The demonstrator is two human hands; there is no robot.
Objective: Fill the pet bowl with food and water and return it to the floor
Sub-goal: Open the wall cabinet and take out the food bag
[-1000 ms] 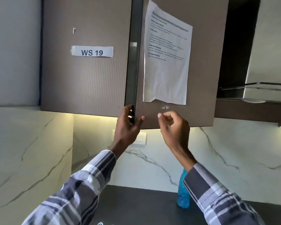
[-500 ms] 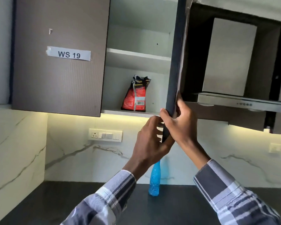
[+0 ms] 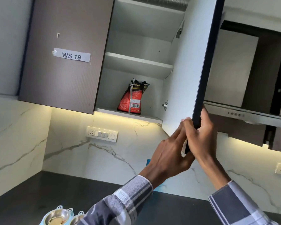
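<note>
Cabinet door [image 3: 190, 70] swung open. Right hand [image 3: 201, 137] grips its lower edge; left hand [image 3: 170, 156] flat against door, fingers straight, holding nothing. Red food bag [image 3: 132, 98] upright on bottom shelf [image 3: 146, 118]. Pet bowl [image 3: 58, 216] on table [image 3: 39, 192], 7 o'clock.

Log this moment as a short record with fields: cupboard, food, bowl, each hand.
cupboard door: right door swung open; left door, labelled WS 19, shut
food bag: red and black bag upright on the lower shelf, untouched
upper shelf: nothing visible on it
pet bowl: double metal bowl on the dark counter, bottom edge of view; looks empty
left hand: at the open door's lower edge
right hand: gripping the open door's lower corner
blue bottle: mostly hidden behind the left hand
</note>
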